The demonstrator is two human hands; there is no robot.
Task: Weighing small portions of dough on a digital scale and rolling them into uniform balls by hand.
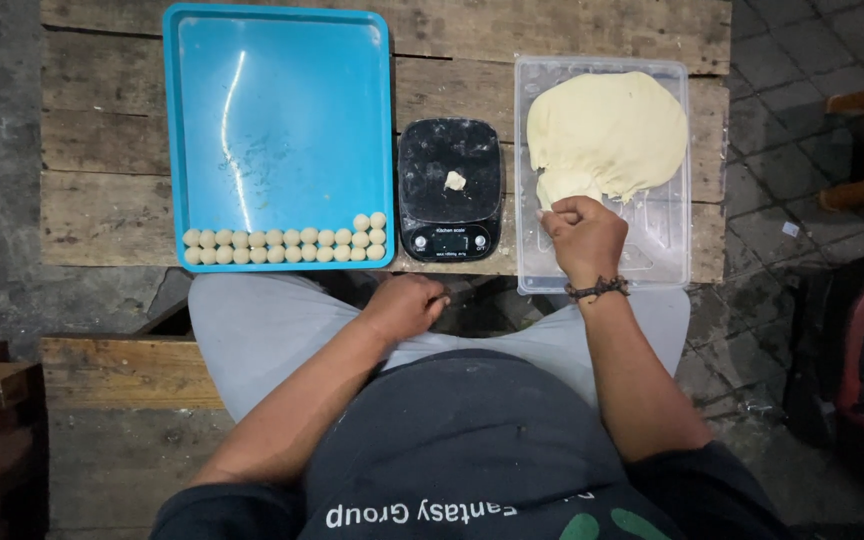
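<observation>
Two hands over a plank table (102, 200) — right hand (584, 235) pinching dough (607, 135), left hand (404, 305) loosely curled, empty.

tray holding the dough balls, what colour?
Bright blue tray, clearest in the head view.

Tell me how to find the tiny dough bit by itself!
Look at the wooden table, between the blue tray and the clear tub. The black kitchen scale sits there. The small dough piece lies alone on it, lumpy, unlike the tray's round balls.
</observation>
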